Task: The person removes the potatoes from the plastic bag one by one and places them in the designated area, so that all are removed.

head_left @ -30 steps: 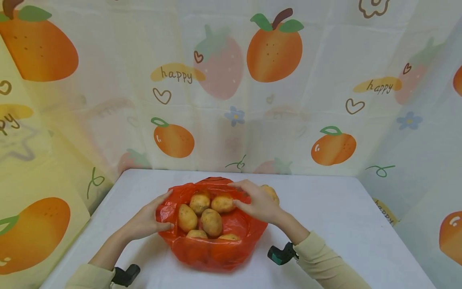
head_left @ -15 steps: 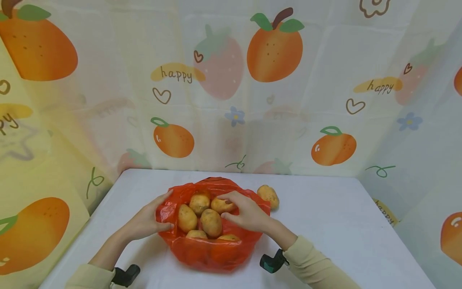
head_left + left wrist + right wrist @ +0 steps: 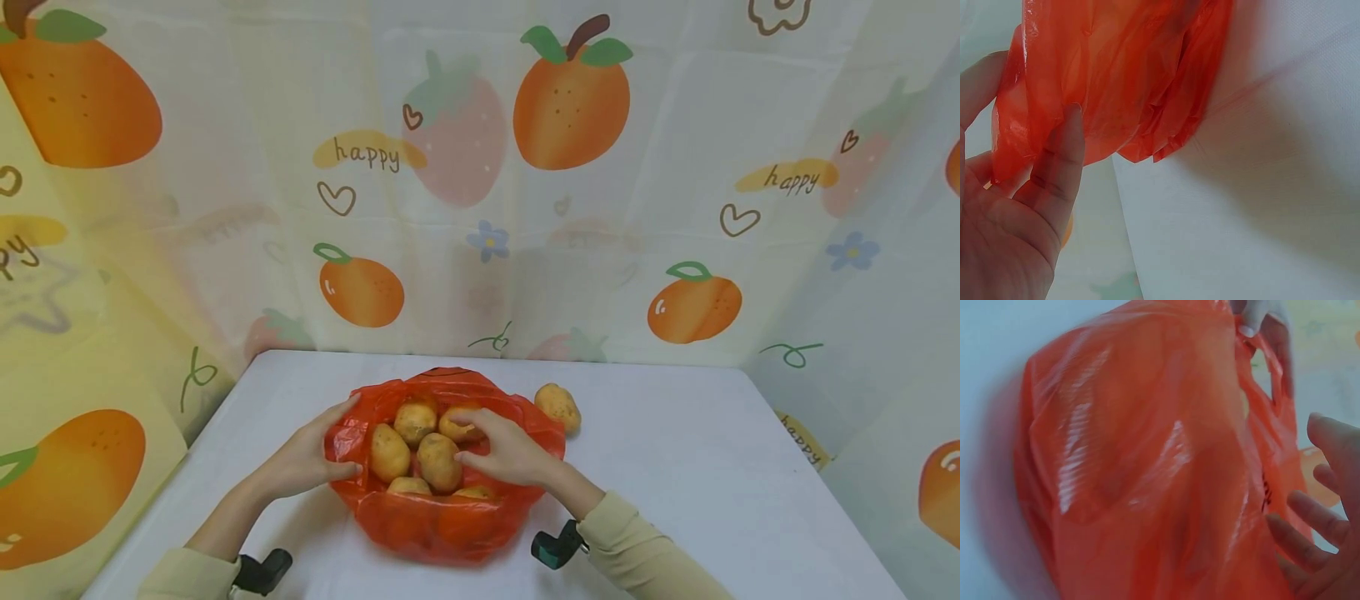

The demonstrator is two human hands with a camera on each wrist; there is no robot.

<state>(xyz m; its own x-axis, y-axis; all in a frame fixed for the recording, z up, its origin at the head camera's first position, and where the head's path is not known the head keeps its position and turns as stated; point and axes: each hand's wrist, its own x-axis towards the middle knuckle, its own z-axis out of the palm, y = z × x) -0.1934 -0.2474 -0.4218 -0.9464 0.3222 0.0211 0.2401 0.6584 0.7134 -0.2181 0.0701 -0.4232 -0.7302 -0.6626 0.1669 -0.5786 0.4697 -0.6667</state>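
Note:
A red plastic bag [image 3: 450,533] stands with its mouth spread open, showing several potatoes [image 3: 439,462] inside. At the bag's left side, my left hand [image 3: 307,454] holds the rim; the left wrist view has its fingers [image 3: 1060,169] against the thin red film. My right hand [image 3: 510,450] is over the right part of the mouth, its fingertips overlapping the far right potato [image 3: 455,425] and its thumb close to the middle one. Seen from the right wrist, its fingers [image 3: 1319,519] are spread apart beside the bag.
One loose potato [image 3: 557,408] lies on the white table [image 3: 675,467], just behind and right of the bag. A fruit-printed curtain [image 3: 480,192] hangs along the table's back and sides. Each wrist carries a small black camera [image 3: 557,544].
My right hand has moved from the bag's right rim leftward and toward me, over the potatoes. This uncovers the loose potato behind. The left hand keeps its place.

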